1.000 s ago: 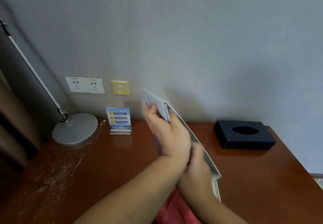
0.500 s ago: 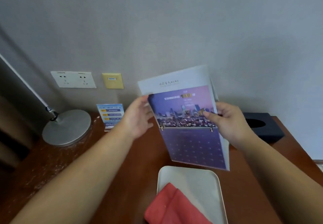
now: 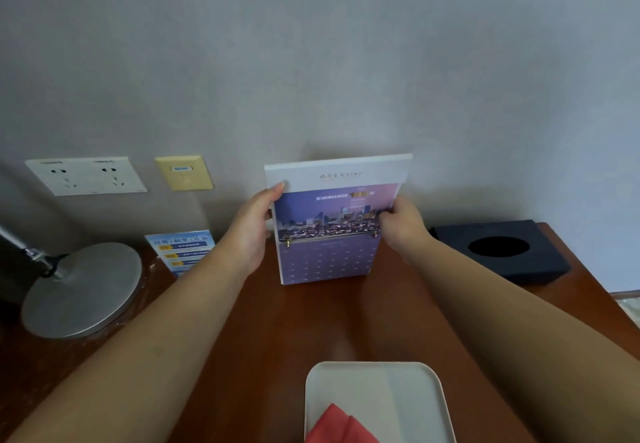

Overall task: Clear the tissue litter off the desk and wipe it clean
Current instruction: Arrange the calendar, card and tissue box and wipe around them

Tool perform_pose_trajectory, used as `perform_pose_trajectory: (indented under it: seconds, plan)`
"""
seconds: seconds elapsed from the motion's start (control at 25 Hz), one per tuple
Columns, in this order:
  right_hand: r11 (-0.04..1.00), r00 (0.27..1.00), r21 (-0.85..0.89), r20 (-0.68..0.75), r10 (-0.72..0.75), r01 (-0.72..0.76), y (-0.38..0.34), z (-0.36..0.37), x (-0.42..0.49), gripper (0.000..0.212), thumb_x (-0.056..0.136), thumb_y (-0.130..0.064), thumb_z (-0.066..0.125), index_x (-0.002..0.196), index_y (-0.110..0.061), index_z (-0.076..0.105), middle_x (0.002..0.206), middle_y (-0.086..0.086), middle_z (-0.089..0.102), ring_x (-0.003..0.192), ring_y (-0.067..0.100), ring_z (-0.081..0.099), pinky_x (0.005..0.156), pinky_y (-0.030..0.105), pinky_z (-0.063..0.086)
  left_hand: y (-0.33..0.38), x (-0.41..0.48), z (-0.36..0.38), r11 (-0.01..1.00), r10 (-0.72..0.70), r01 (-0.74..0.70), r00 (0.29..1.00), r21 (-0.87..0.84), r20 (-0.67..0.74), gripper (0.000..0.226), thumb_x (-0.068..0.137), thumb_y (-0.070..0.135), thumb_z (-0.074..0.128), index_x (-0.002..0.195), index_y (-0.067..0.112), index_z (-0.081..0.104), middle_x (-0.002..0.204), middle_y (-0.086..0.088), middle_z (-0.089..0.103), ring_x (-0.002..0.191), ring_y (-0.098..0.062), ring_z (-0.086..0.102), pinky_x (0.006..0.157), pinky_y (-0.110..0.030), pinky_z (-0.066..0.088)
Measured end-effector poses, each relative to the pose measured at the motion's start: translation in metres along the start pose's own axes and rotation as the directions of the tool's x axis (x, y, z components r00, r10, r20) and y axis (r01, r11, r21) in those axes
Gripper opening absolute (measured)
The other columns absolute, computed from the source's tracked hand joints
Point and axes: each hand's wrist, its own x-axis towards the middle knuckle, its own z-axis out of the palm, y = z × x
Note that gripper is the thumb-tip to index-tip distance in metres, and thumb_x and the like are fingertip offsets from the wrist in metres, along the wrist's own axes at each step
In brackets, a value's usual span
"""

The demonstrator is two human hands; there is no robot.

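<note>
- Counter is reddish-brown wood with a glossy top, running along the grey wall; its left part near the lamp looks dull and streaked.
- A booklet with a white top band and a purple city picture stands upright at the back of the counter, its lower edge on the wood, just in front of the wall.
- Left hand grips the booklet's left edge, its fingers closed around it.
- Right hand pinches the right edge, fingers closed on the cover.
- A white tray lies at the near edge, with a red cloth in it.
- A round grey lamp base sits at the far left, and a small blue sign stands beside it.
- A black tissue box sits at the right, near the wall.
- Both forearms cross the middle of the counter.
</note>
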Motion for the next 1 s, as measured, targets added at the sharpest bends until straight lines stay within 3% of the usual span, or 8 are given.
perform_pose_trajectory:
  seconds: [0.12,0.32,0.52,0.6,0.68,0.8,0.88,1.0]
  plan:
    - [0.997,0.999,-0.061,-0.017,0.041,-0.042,-0.001,0.001,0.012,0.025,0.093,-0.003,0.036,0.11,0.002,0.052,0.094,0.015,0.054,0.083,0.03,0.05,0.067,0.035,0.041,0.007,0.011,0.005,0.998,-0.049,0.049,0.999,-0.028,0.007,0.033,0.094,0.054,0.035,0.108,0.031,0.055,0.107,0.005,0.063,0.099,-0.015,0.061,0.093,-0.039,0.044]
    - [0.991,0.996,-0.108,-0.036,0.079,-0.083,0.004,0.003,0.019,0.013,0.092,-0.003,0.034,0.09,0.001,0.046,0.07,0.012,0.045,0.065,0.03,0.044,0.05,0.03,0.033,0.014,0.021,0.018,0.988,-0.119,0.127,0.989,0.087,-0.088,0.051,0.091,0.065,0.02,0.11,0.025,0.045,0.093,0.006,0.057,0.083,-0.011,0.056,0.087,-0.033,0.038]
    - [0.993,0.998,-0.099,-0.021,0.058,-0.06,0.006,0.004,0.017,0.027,0.092,-0.004,0.036,0.111,0.006,0.053,0.094,0.022,0.058,0.074,0.032,0.053,0.062,0.034,0.042,-0.002,0.012,0.017,0.97,-0.225,0.233,0.969,0.07,-0.103,0.066,0.093,0.062,0.014,0.141,0.022,0.036,0.129,-0.001,0.049,0.121,-0.021,0.047,0.107,-0.038,0.025]
    - [0.995,0.994,-0.061,-0.072,0.078,-0.082,0.009,0.002,-0.001,0.032,0.095,-0.007,0.04,0.126,0.001,0.045,0.117,0.022,0.057,0.099,0.035,0.055,0.076,0.033,0.04,-0.029,0.004,0.01,0.973,-0.225,0.232,0.956,0.017,-0.187,0.064,0.095,0.059,0.021,0.149,0.024,0.018,0.151,-0.002,0.031,0.137,-0.023,0.031,0.112,-0.039,0.018]
    - [0.995,0.994,-0.066,-0.087,0.073,-0.079,0.033,0.002,-0.043,0.044,0.094,-0.009,0.048,0.136,-0.002,0.038,0.134,0.017,0.051,0.121,0.032,0.049,0.093,0.032,0.037,-0.069,-0.025,0.011,0.966,-0.216,0.245,0.938,0.08,-0.272,0.064,0.097,0.048,0.034,0.15,0.025,0.008,0.156,-0.004,0.02,0.141,-0.024,0.025,0.113,-0.039,0.019]
    - [0.974,0.98,-0.159,0.094,0.176,-0.16,0.104,0.013,-0.151,0.057,0.085,-0.015,0.065,0.137,-0.007,0.043,0.136,0.011,0.049,0.128,0.026,0.045,0.103,0.03,0.033,-0.143,-0.106,0.008,0.898,-0.337,0.419,0.852,0.137,-0.4,0.063,0.094,0.025,0.053,0.147,0.016,0.022,0.148,-0.013,0.036,0.133,-0.027,0.037,0.108,-0.035,0.027]
    - [0.924,0.941,-0.194,0.021,0.338,-0.328,0.151,0.015,-0.22,0.06,0.071,-0.017,0.076,0.125,-0.001,0.055,0.124,0.019,0.057,0.122,0.034,0.049,0.098,0.035,0.035,-0.191,-0.16,-0.004,0.854,-0.447,0.519,0.771,0.041,-0.455,0.069,0.079,0.019,0.073,0.138,0.003,0.041,0.134,-0.022,0.05,0.123,-0.032,0.047,0.104,-0.037,0.032]
    - [0.821,0.82,0.206,-0.115,0.561,-0.533,0.185,0.011,-0.278,0.051,0.061,-0.012,0.074,0.1,0.018,0.062,0.103,0.036,0.062,0.097,0.04,0.056,0.084,0.039,0.037,-0.285,-0.194,-0.016,0.702,-0.572,0.703,0.65,0.111,-0.501,0.133,0.009,0.055,0.085,0.126,0.001,0.055,0.127,-0.02,0.058,0.114,-0.03,0.055,0.104,-0.042,0.039]
